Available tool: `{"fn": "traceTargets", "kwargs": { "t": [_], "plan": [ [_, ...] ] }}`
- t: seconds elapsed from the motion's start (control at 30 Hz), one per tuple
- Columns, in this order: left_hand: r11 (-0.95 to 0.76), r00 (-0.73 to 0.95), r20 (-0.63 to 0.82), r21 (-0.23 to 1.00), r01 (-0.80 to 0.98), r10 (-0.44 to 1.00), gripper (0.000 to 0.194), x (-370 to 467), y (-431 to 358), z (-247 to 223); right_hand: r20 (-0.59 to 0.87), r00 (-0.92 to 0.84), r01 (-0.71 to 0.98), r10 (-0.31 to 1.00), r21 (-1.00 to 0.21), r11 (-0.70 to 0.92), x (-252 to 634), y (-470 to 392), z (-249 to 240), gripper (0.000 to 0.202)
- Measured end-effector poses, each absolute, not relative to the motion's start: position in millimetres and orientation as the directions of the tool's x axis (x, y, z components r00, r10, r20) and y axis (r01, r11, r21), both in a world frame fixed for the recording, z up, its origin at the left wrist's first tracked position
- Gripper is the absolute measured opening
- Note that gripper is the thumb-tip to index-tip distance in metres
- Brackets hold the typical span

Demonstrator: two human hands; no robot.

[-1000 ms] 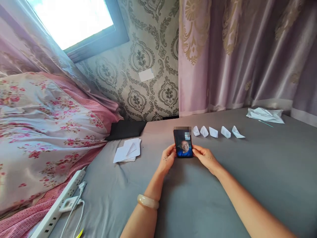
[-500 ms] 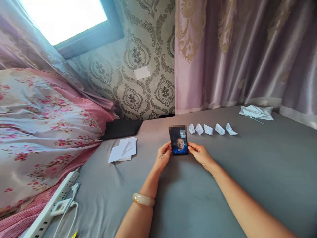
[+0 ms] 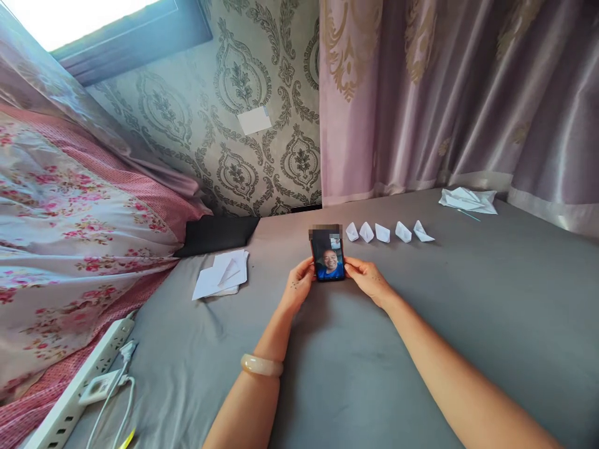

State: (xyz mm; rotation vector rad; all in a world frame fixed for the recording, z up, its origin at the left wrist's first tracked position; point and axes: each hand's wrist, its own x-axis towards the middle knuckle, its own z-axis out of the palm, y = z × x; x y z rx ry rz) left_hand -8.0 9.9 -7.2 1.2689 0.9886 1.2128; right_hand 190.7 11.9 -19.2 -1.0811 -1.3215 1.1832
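Centrally, toward the far edge of a grey cloth-covered bed (image 3: 355, 368), a black smartphone (image 3: 329, 259) with a thin reddish rim is held upright, its lit screen turned toward the camera. On the screen a person in a blue top is shown; the upper end is masked by blurred squares. The phone's left side is pinched low down by the bare left hand (image 3: 298, 279), and its right side is pinched likewise by the bare right hand (image 3: 373, 279); the fingers behind are partly hidden. Whether the phone is rested on the bed cannot be told. A smooth cream-coloured bangle (image 3: 262, 366) is worn on the left forearm.

To the right of the phone, nearer the far edge, five small folded white paper shapes (image 3: 382, 233) are lined up in a row. Toward the far right corner, a clear plastic bag with folded white paper (image 3: 468, 201) is placed, with a thin pale-green stick (image 3: 469, 216) laid just in front. Near the left edge, loose white paper sheets (image 3: 208, 285) are stacked, topped by a folded white paper triangle (image 3: 228, 272); behind them a flat black item (image 3: 218, 234) is laid. At the near left corner, a long white power strip (image 3: 92, 368) is set along the edge, beside a pink-and-white floral cover (image 3: 75, 249).
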Motion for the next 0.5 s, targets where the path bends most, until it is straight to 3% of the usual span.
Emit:
{"fn": "traceTargets", "kwargs": {
  "t": [0.5],
  "plan": [
    [-0.08, 0.109, 0.087, 0.994, -0.072, 0.99, 0.058, -6.7, 13.1, -10.0, 0.127, -0.059, 0.011, 0.99, -0.992, 0.128, 191.5, 13.5, -20.1, 0.042]
  ]
}}
